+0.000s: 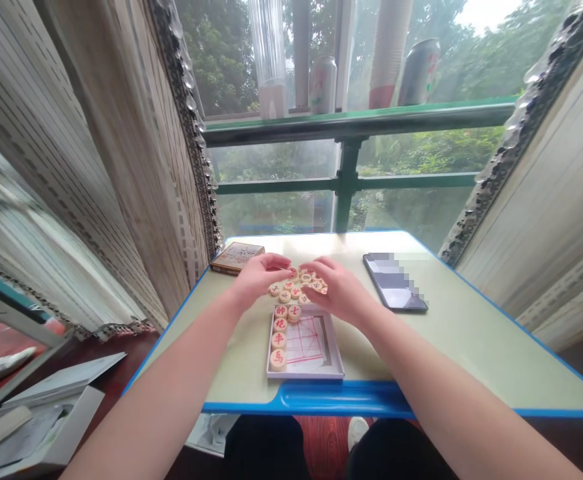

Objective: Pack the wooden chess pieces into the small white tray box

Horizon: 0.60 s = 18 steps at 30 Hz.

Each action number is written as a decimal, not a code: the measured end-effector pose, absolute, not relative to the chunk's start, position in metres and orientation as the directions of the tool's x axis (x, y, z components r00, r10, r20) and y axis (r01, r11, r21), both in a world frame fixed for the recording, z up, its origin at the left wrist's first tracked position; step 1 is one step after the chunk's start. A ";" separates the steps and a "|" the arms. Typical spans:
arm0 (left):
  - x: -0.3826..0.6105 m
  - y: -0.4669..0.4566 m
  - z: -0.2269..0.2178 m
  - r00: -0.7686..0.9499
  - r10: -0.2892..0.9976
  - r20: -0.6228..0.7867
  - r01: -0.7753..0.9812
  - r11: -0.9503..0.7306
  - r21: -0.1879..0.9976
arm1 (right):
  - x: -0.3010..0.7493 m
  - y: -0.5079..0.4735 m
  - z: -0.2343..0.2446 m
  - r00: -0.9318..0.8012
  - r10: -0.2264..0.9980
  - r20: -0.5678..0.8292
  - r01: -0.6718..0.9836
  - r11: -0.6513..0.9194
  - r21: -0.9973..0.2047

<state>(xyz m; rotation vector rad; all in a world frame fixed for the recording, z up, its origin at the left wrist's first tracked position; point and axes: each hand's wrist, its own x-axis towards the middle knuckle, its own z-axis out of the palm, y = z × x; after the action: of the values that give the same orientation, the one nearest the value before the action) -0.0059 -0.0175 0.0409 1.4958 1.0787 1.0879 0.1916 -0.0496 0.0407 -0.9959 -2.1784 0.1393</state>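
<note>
The left hand and the right hand curve over the area just beyond a shallow white tray, fingers bent and thumbs parted from them. The left fingertips come close to one disc; whether they touch it I cannot tell. The right thumb and fingers stand apart over the far right corner of the tray, with discs showing in the gap between them.

Nearest, on the tray's near side, runs the blue edge of the table. Inside the tray, four red-marked discs form a column along the left wall, and a fifth disc sits beside the top one. To their right, a printed grid shows on the tray's floor.

Just past the tray lie the loose discs, crowded together, red and dark characters mixed. The step in hand looks like sorting or picking through them. Lifting one would call for thumb and fingertips on its rim, without jostling its neighbours.

Beyond the tray to the right lies a phone; beyond it to the left, a flat printed box. Farthest, past the tray and table, stands a green railing before the window.
</note>
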 end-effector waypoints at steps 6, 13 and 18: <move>-0.005 -0.025 0.048 0.333 0.940 0.070 0.087 -0.105 0.991 | 0.192 -0.049 0.038 -0.452 0.676 0.583 0.594 0.715 -0.369; -0.002 -0.028 0.049 0.411 0.910 0.058 0.113 -0.114 0.987 | 0.188 -0.051 0.038 -0.446 0.693 0.566 0.600 0.701 -0.385; -0.004 -0.027 0.050 0.400 0.915 0.057 0.174 -0.137 0.975 | 0.188 -0.060 0.050 -0.459 0.775 0.434 0.617 0.630 -0.472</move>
<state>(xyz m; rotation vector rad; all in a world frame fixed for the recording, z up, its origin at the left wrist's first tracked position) -0.0037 -0.0270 0.0503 1.5915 0.9900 0.8699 0.1883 -0.0595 0.0498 -1.0839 -2.2238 0.3270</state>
